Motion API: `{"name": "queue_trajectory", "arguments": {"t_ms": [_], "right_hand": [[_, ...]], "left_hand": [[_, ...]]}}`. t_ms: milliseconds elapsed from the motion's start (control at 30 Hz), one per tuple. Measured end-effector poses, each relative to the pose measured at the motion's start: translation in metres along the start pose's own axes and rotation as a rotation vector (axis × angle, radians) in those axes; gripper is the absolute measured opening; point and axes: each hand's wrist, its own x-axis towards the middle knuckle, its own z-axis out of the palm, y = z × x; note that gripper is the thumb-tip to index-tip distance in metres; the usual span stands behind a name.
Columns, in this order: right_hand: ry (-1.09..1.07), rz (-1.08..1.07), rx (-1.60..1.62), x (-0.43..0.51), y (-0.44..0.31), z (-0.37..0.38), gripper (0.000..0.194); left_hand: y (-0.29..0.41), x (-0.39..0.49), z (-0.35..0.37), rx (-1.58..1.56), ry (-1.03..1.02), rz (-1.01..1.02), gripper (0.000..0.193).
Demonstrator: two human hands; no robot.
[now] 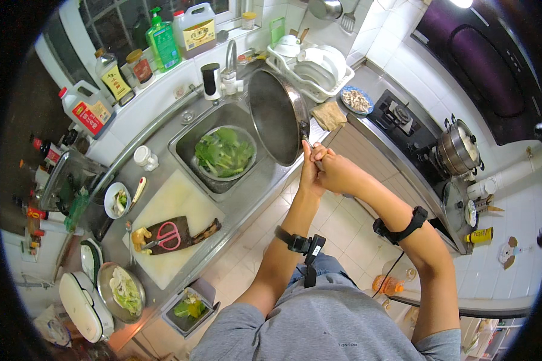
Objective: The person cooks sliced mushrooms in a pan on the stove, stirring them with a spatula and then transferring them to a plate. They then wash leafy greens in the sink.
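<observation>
My left hand [310, 168] and my right hand [336, 169] are together on the handle of a large dark wok [273, 117]. The wok is tilted on its side, its hollow facing left, over the right edge of the steel sink [179, 151]. In the sink, a clear bowl holds green leafy vegetables [223, 151]. Left of the sink, a cutting board [162, 275] bears a cleaver [180, 225], pink-handled scissors [168, 235] and a piece of ginger [141, 239]. The faucet [230, 67] stands behind the sink, close to the wok.
A dish rack [316, 92] with bowls, a folded cloth [329, 115] and a plate of sliced mushrooms [357, 100] lie beyond the wok. A steamer pot [458, 149] stands on the gas stove [406, 119]. A waste bin [187, 320] is below the counter's edge.
</observation>
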Motion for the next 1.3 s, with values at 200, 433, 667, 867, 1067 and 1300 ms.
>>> {"name": "queue_trajectory", "arguments": {"t_ms": [200,433,667,867,1067,1300], "right_hand": [[0.078,-0.018,0.343,-0.023,0.072,-0.005,0.034],[0.081,0.003,1.047,-0.056,0.183,0.013,0.023],[0.166,-0.122,1.544,-0.083,0.298,0.009,0.025],[0.354,-0.133,1.458,-0.073,0.387,-0.011,0.028],[0.478,-0.037,1.483,-0.04,0.453,-0.032,0.029],[0.611,-0.024,1.715,0.035,0.512,-0.067,0.032]], "left_hand": [[-0.047,0.009,0.012,0.241,0.117,-0.041,0.038],[-0.121,0.022,0.009,0.537,0.138,-0.293,0.031],[-0.208,0.081,-0.011,0.778,0.119,-0.542,0.025],[-0.286,0.159,-0.04,0.728,0.19,-0.626,0.03],[-0.334,0.236,-0.066,0.752,0.345,-0.756,0.042],[-0.349,0.351,-0.115,0.8,0.379,-0.881,0.035]]}}
